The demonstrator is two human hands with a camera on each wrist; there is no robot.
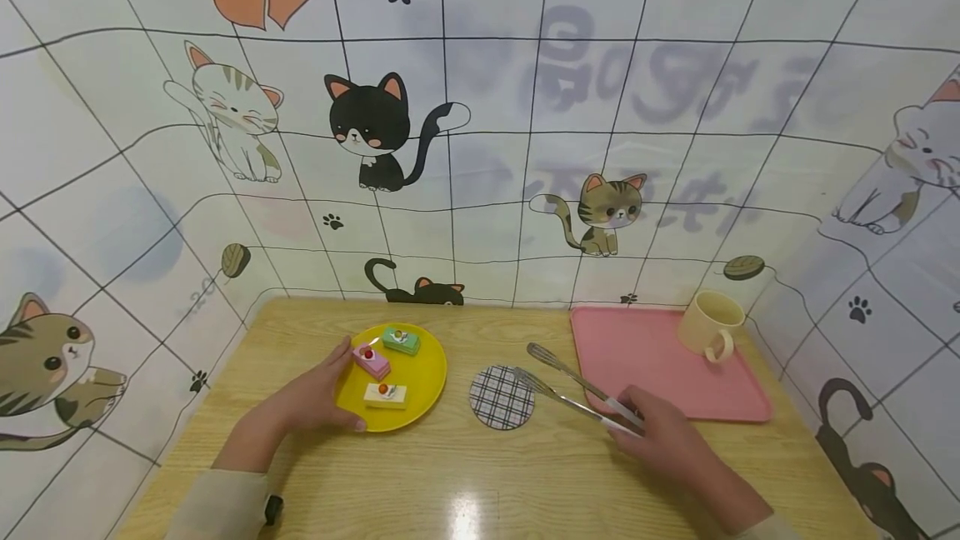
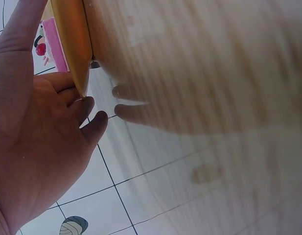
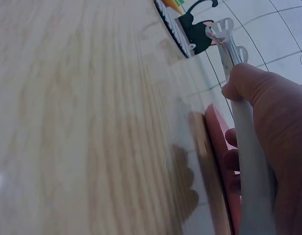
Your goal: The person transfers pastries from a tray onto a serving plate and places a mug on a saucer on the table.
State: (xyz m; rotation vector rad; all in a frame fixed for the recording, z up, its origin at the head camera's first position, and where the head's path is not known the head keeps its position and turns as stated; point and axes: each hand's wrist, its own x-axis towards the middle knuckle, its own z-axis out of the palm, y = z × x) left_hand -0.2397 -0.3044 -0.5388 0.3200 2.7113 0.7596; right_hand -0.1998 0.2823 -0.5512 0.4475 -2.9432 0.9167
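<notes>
My left hand (image 1: 315,394) holds the left rim of a yellow plate (image 1: 427,369), its thumb at the near edge and its fingers along the far-left side. Three small toy cakes lie on the plate: a pink one (image 1: 371,362), a green one (image 1: 401,341) and a cream-white one (image 1: 386,396). In my right hand (image 1: 663,440) are metal tongs (image 3: 249,166) with pale handles, gripped between thumb and fingers. The tongs' arms stand apart with nothing between them, pointing left, one tip over a round checked coaster (image 1: 502,397).
At the right a pink tray (image 1: 637,357) lies on the wooden table (image 1: 420,482). A cream mug (image 1: 711,323) stands at its back right corner, handle towards me. Behind and at both sides hangs a white gridded sheet (image 1: 495,248) with cartoon cats.
</notes>
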